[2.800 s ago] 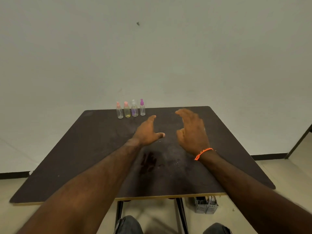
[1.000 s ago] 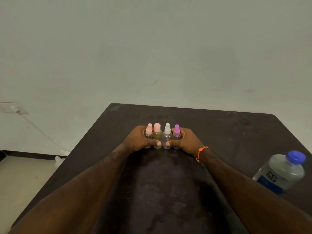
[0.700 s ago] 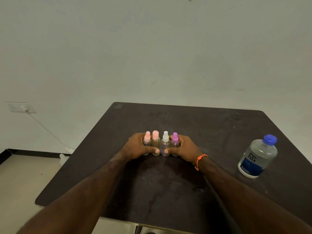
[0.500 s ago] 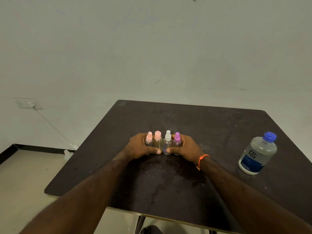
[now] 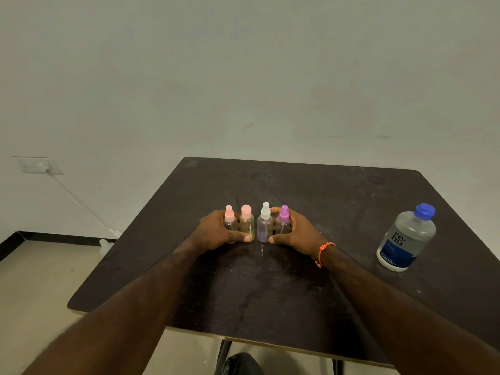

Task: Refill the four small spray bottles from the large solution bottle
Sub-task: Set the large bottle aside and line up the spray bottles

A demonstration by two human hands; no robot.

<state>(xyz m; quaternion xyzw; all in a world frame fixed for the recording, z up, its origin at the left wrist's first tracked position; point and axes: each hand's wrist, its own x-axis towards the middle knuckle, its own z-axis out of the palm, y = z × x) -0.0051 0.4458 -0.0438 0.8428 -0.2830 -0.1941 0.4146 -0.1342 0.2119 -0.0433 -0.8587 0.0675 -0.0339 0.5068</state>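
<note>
Spray bottles (image 5: 255,226) stand mid-desk (image 5: 311,293) — your left hand (image 5: 216,231) grips two, your right hand (image 5: 297,231) two; solution bottle (image 5: 405,236) near the right edge.

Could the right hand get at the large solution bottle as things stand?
Probably yes: the large solution bottle stands alone to the right hand's side, bare tabletop between, though that hand now holds two spray bottles.

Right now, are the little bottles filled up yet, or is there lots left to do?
Lots left. Done: the four small spray bottles stand together mid-table. In hand: the left hand grips the two pink-topped bottles; the right hand grips the white-topped bottle and purple-topped bottle. Left: all spray tops are still on, and the large solution bottle stands capped, untouched.
</note>
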